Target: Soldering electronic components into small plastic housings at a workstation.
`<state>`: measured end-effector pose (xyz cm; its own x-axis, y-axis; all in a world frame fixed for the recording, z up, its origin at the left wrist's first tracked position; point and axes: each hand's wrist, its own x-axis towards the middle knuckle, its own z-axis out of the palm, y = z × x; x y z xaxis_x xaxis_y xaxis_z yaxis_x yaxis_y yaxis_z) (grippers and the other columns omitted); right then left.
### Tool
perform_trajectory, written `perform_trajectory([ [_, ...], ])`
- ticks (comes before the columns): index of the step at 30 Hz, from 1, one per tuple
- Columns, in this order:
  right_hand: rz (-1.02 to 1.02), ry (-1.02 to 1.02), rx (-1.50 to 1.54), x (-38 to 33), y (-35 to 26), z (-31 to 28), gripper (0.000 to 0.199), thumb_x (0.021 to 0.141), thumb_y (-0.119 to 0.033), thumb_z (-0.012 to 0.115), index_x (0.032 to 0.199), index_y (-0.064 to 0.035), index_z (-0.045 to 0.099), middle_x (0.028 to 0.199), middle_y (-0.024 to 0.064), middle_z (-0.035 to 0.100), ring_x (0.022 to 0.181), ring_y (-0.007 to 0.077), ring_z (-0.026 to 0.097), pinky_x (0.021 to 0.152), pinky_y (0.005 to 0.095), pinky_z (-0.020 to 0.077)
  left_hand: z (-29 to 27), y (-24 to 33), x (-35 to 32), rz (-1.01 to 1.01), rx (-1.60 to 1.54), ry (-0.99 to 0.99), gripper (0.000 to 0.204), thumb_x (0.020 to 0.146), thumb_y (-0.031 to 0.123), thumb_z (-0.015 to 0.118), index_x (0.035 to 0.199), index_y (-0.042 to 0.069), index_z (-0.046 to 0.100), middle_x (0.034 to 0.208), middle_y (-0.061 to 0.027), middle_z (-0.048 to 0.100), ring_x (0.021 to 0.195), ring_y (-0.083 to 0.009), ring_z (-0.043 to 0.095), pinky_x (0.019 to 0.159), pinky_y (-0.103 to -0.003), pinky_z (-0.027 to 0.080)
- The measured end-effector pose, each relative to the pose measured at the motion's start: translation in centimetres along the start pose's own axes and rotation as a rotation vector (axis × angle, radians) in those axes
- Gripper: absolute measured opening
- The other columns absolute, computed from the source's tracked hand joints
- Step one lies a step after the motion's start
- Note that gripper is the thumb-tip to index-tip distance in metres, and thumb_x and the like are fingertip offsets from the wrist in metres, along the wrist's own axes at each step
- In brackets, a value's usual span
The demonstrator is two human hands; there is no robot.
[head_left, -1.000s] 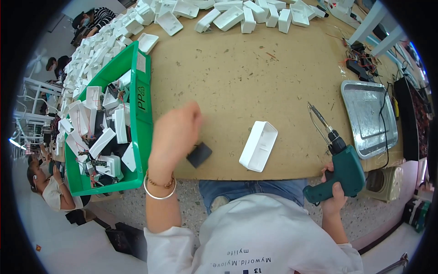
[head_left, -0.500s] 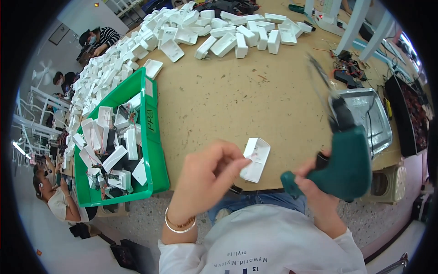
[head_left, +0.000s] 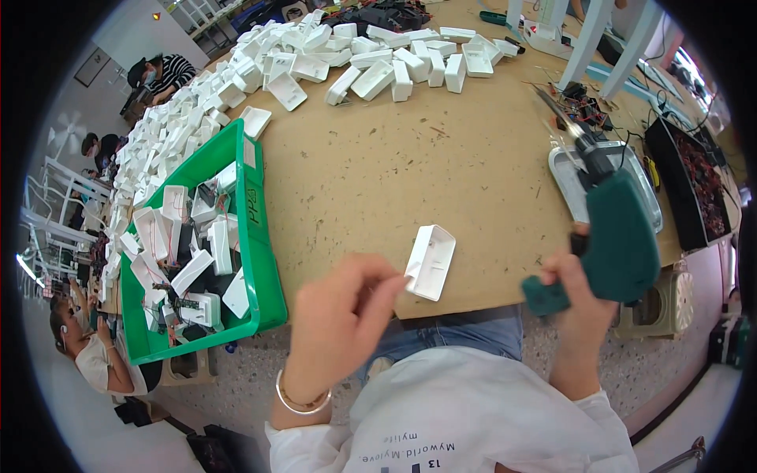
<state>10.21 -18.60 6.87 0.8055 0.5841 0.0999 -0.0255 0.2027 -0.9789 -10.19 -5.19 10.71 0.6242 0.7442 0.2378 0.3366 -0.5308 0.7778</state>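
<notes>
A white rectangular plastic case lies open side up near the table's front edge, slightly tilted in angle. My left hand is beside it, thumb and index finger pinched together at its left rim. Whether those fingertips grip the rim or something tiny cannot be made out. My right hand grips a dark green power drill by its handle, to the right of the case. The drill's long bit points away, up and to the left, over a foil-like silver tray.
A green bin full of white cases, wires and circuit boards stands at the left. A heap of white cases covers the far and left table. On the right are a black box of small dark parts and a stool. Other people sit at left.
My right hand has swung the drill to the right and its bit is now less blurred. My left fingertips have drawn back from inside the case to its left rim.
</notes>
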Motion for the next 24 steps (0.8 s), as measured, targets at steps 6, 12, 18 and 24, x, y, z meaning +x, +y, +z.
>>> perform_trajectory([
  [6, -0.138, 0.147, -0.528, -0.4, 0.6, -4.8, 0.021, 0.08, -0.001, 0.068, 0.1, -0.0001, 0.062, 0.088, 0.0024, 0.064, 0.074, 0.0088, 0.058, 0.068, 0.0239, 0.0475, 0.4, -1.4, 0.3, -0.104, 0.147, 0.057, 0.016, 0.085, 0.013, 0.066, 0.09, 0.001, 0.056, 0.066, -0.009, 0.059, 0.052, -0.0178, 0.055, 0.049, -0.028, 0.043],
  [12, 0.008, 0.112, -0.327, -2.4, 1.8, -3.8, 0.024, 0.079, -0.004, 0.071, 0.101, -0.0001, 0.062, 0.088, 0.0031, 0.064, 0.078, 0.0105, 0.058, 0.071, 0.0248, 0.0468, 5.8, -3.3, 1.1, -0.069, 0.59, -0.068, 0.028, 0.081, 0.028, 0.068, 0.084, 0.003, 0.056, 0.071, -0.0157, 0.062, 0.06, -0.0324, 0.063, 0.052, -0.038, 0.049],
  [18, -0.128, 0.063, -0.378, -2.0, 2.9, -5.2, 0.027, 0.079, -0.005, 0.07, 0.103, 0.0005, 0.061, 0.089, 0.0044, 0.064, 0.076, 0.0122, 0.059, 0.07, 0.0258, 0.0473, 6.5, -4.7, 5.1, -0.021, 0.655, -0.099, 0.028, 0.078, 0.03, 0.07, 0.084, 0.005, 0.06, 0.076, -0.0132, 0.063, 0.068, -0.0315, 0.063, 0.058, -0.04, 0.05],
  [24, 0.075, 0.107, -0.166, -1.4, 2.8, -5.1, 0.039, 0.081, -0.007, 0.066, 0.117, 0.0025, 0.055, 0.09, 0.0101, 0.062, 0.073, 0.0131, 0.058, 0.066, 0.0264, 0.0485, 6.6, -6.8, 9.1, 0.136, 0.573, -0.112, 0.027, 0.083, 0.026, 0.065, 0.095, 0.002, 0.062, 0.08, -0.0165, 0.064, 0.072, -0.0325, 0.062, 0.063, -0.041, 0.049],
])
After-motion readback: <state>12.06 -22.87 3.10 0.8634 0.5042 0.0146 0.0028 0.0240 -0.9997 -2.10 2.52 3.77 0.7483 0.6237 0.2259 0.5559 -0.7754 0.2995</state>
